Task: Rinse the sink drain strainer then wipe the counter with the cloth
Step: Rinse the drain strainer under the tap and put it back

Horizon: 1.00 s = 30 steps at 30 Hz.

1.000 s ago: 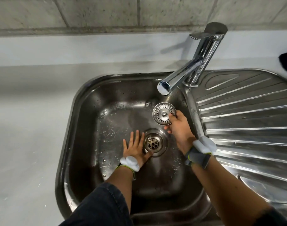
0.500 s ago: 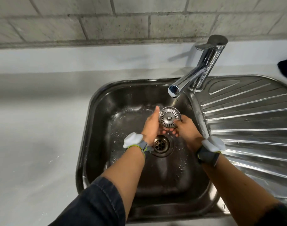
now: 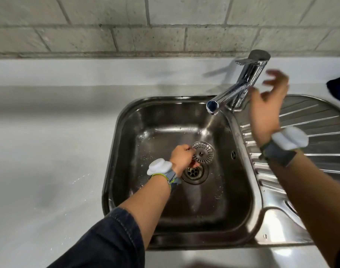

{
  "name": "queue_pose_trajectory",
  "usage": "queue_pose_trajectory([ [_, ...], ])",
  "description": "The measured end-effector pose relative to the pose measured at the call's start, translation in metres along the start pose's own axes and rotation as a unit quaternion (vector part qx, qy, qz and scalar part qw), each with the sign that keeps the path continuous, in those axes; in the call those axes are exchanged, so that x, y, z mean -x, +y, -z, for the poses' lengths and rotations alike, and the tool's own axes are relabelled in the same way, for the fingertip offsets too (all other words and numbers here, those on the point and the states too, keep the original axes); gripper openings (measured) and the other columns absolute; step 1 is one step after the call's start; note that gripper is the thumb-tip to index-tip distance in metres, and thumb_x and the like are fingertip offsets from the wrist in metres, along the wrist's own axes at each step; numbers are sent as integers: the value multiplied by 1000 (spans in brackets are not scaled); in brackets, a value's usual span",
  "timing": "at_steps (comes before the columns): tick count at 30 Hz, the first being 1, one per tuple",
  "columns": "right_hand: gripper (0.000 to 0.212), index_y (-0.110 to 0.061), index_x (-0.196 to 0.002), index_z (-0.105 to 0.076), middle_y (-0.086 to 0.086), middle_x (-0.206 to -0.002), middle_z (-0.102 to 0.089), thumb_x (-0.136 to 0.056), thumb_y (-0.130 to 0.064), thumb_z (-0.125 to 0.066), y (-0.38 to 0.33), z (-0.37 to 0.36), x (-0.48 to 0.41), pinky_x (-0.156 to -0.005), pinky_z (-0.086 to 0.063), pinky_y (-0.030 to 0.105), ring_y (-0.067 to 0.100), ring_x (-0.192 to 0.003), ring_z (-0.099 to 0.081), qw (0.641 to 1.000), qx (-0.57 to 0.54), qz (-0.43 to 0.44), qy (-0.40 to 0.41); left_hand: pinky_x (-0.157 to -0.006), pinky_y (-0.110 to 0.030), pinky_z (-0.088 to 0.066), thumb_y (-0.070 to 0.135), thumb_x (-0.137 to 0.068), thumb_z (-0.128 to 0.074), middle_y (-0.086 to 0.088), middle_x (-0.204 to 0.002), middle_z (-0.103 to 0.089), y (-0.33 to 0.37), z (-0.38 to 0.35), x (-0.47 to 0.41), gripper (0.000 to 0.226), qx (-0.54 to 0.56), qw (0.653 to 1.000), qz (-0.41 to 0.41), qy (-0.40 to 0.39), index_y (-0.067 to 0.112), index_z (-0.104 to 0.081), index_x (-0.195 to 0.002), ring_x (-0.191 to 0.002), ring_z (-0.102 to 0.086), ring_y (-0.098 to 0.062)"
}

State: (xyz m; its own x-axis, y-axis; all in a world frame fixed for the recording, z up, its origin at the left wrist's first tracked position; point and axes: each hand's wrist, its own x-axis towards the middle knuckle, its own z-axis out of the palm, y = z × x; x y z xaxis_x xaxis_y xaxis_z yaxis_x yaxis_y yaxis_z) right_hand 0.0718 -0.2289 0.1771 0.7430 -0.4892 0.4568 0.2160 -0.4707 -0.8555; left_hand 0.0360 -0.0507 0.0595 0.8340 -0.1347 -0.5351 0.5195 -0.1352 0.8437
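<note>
Two hands: left hand (image 3: 181, 158) pinching round perforated steel strainer (image 3: 203, 152) above drain; right hand (image 3: 268, 105) open-fingered beside chrome tap (image 3: 242, 88).

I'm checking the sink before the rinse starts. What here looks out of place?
The strainer is out of the drain, pinched in the left hand just above the open hole. The right hand is open beside the tap. Nothing looks spilled or damaged.

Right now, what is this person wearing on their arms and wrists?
Both hands are bare. The left hand has a white puck-shaped device on a grey strap with a yellow-green cord, plus a rolled-up dark denim sleeve. The right hand has a similar white device on a dark grey band.
</note>
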Motion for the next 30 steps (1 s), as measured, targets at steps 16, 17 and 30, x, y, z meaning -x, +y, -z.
queue_pose_trajectory([
  [16, 29, -15, -98, -66, 12, -94, -68, -95, -34, -43, -47, -14, -68, -80, -51, 32, 23, -85, -66, 984, 82, 49, -150, -39, -15, -51, -1, -92, -46, -16, -68, -56, 12, 4, 13, 18, 104, 992, 71, -16, 4, -52, -76, -34, -61, -11],
  [17, 27, -18, -96, -64, 8, -92, -66, -95, -34, -43, -49, -15, -70, -77, -51, 31, 20, -81, -64, 986, 60, 39, -149, -40, -14, -51, -2, -92, -46, -16, -68, -56, 14, 3, 13, 19, 108, 992, 66, -11, 3, -52, -75, -34, -61, -11],
  [30, 21, -9, -85, -59, 4, -68, -56, -91, 4, -44, 50, -33, 115, -41, -39, 14, 9, -52, -48, 900, -100, -377, -193, -78, -45, -58, 13, -80, -62, -29, -90, -71, 22, 26, 8, 21, -244, 964, -44, 97, -6, -69, -83, -84, -71, -38],
])
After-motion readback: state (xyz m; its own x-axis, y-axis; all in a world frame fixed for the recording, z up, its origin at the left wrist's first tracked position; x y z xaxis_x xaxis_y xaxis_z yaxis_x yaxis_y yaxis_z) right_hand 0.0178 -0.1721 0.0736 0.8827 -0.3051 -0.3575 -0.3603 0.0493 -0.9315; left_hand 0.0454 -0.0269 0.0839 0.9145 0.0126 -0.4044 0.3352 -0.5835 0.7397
